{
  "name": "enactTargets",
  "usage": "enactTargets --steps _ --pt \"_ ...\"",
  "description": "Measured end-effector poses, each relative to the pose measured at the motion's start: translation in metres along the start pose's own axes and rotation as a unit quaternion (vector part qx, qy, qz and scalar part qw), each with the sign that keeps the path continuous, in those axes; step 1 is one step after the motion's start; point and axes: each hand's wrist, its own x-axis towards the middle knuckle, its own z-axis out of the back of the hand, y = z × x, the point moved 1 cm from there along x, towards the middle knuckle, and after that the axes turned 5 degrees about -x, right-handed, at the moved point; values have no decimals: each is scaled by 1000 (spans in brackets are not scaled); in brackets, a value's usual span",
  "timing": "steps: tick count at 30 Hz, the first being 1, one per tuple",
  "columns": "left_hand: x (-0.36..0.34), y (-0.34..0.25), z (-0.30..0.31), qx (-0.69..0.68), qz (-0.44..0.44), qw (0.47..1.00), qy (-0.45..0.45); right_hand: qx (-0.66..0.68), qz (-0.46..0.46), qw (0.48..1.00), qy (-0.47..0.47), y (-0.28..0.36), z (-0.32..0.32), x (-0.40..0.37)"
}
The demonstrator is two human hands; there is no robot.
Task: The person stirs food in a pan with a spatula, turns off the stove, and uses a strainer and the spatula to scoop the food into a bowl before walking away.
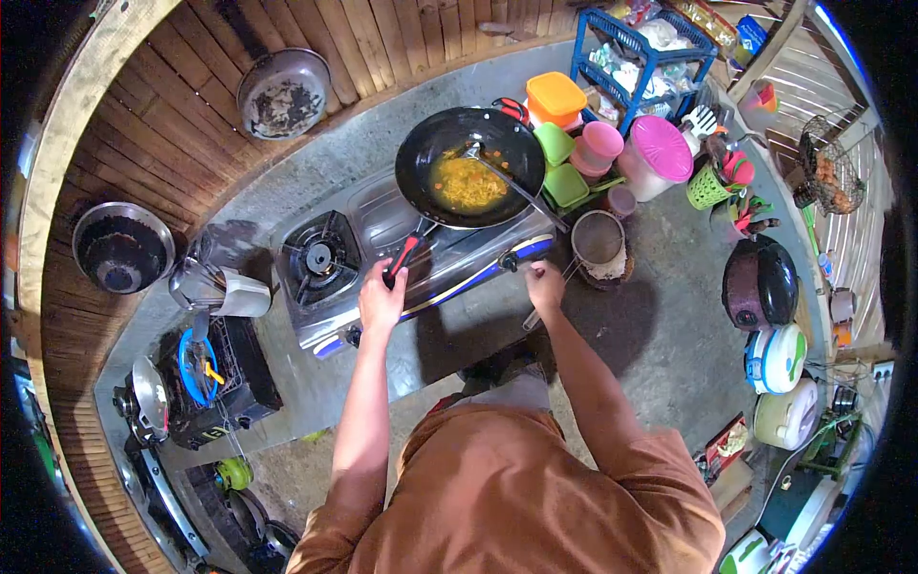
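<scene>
A black wok [418, 163] stands on the right burner of the two-burner gas stove [382, 244]. Yellowish food in liquid [470, 184] covers its bottom, and a metal ladle [507, 180] rests in it with its handle over the rim. My left hand [382, 298] is closed round the wok's red and black handle [406, 254]. Just below the stove's right knob [509, 260], my right hand [545, 287] is apart from it, fingers curled; whether they hold anything is hidden. The handle of a strainer [600, 239] passes beneath my right wrist.
The left burner [322, 256] has nothing on it. Right of the wok stand green containers [566, 185], a pink-lidded tub [660, 148] and a blue rack [645, 72]. A rice cooker [760, 284] stands farther right. Pans [284, 94] hang on the wooden wall.
</scene>
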Motion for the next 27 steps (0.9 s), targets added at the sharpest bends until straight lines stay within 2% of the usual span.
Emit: enactTargets --steps 1,2,3,4,6,7,8,9,10,12,14,15,16,18,19,21,22,25,27 --pt "-1 0 1 9 -12 1000 -10 -1 -1 1000 -1 -12 0 -5" --pt "-2 -3 2 8 -12 1000 -8 -16 11 998 -58 -37 -5 -8" --pt "-5 -8 5 30 -50 997 -54 -30 25 993 -114 -54 -7 -14" --pt "-9 -14 8 53 -86 990 -100 -32 24 993 -113 -61 -6 -24" --pt "-21 -27 8 46 -114 983 -135 4 -67 978 -200 -64 4 -39" --pt "-31 -32 5 19 -144 981 -130 124 -122 976 -131 -64 12 -47" --pt "-40 -37 0 -10 -176 976 -126 123 -124 976 -133 -65 17 -45" --pt "-52 -42 -12 -68 -167 980 -88 208 -246 947 -1 -76 14 -44" --pt "-62 -41 -32 -93 -145 984 -38 286 -359 879 130 -86 8 -48" --pt "-79 -43 -76 -85 -137 985 57 319 -345 868 162 -104 -4 -48" --pt "-95 -29 -133 -137 -77 971 180 431 -396 794 165 -85 3 -49" --pt "-102 -31 -150 -80 -73 971 214 442 -409 782 159 -78 6 -48" --pt "-108 -30 -171 -39 -30 972 230 446 -407 781 157 -77 6 -46" --pt "-111 -28 -203 -88 -36 959 265 436 -363 793 220 -87 3 -45" --pt "-112 -28 -215 -89 -36 959 267 454 -357 786 220 -94 -3 -44" --pt "-115 -24 -235 -76 45 950 299 469 -362 782 191 -88 2 -44" --pt "-115 -21 -242 -77 44 949 302 485 -363 778 163 -85 5 -43" --pt "-113 -16 -257 -60 7 950 305 466 -327 802 178 -89 11 -42" --pt "-117 -35 -244 -187 127 912 343 476 -318 799 182 -88 23 -46"
